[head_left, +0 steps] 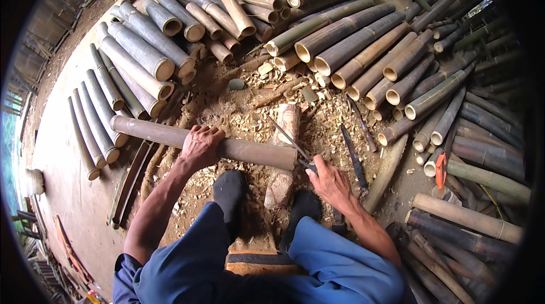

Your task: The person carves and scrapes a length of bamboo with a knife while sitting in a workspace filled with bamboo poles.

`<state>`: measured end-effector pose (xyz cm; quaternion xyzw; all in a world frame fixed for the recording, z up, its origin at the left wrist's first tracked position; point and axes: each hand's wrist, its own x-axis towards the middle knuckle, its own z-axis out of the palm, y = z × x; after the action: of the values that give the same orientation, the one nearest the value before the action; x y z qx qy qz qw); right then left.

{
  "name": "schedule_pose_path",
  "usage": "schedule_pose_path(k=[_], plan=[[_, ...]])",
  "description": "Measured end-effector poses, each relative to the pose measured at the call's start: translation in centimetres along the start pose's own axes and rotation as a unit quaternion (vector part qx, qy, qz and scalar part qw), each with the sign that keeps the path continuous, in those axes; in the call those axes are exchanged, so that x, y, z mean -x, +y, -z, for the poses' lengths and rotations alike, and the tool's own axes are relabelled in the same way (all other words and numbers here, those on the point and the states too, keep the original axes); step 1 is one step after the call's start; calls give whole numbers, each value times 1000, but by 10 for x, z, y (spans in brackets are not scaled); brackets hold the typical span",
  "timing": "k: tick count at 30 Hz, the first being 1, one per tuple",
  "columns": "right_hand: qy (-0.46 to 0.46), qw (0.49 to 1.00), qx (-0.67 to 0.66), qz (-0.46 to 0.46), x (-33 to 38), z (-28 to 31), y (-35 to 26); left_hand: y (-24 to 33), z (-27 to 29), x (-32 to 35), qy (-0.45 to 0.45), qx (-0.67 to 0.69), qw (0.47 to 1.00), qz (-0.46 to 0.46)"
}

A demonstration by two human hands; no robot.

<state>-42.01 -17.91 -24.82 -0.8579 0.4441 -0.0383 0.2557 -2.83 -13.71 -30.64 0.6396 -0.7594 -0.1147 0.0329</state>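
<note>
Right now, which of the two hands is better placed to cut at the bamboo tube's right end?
Probably the right hand: it holds a thin blade beside that end, while the left hand grips the bamboo tube farther left.

A brown bamboo tube [255, 153] lies crosswise, a knife [289, 139] slanting beside its right end.
</note>
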Motion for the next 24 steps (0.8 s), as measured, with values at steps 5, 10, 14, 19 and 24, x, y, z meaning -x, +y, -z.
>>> schedule_pose_path(k=[5,10,14,19,24], plan=[[171,975,-67,121,-2,3,-11,2,3,1,-7,-11,1000,-1],[-13,999,26,-13,-5,-16,23,6,1,1,27,-15,999,-17],[50,997,-46,46,-2,13,-18,6,-7,9,46,-10,999,-13],[73,995,4,61,4,-16,14,15,0,2,74,-14,997,-27],[16,999,38,33,-6,14,-19,6,-5,7,83,-29,996,-16]])
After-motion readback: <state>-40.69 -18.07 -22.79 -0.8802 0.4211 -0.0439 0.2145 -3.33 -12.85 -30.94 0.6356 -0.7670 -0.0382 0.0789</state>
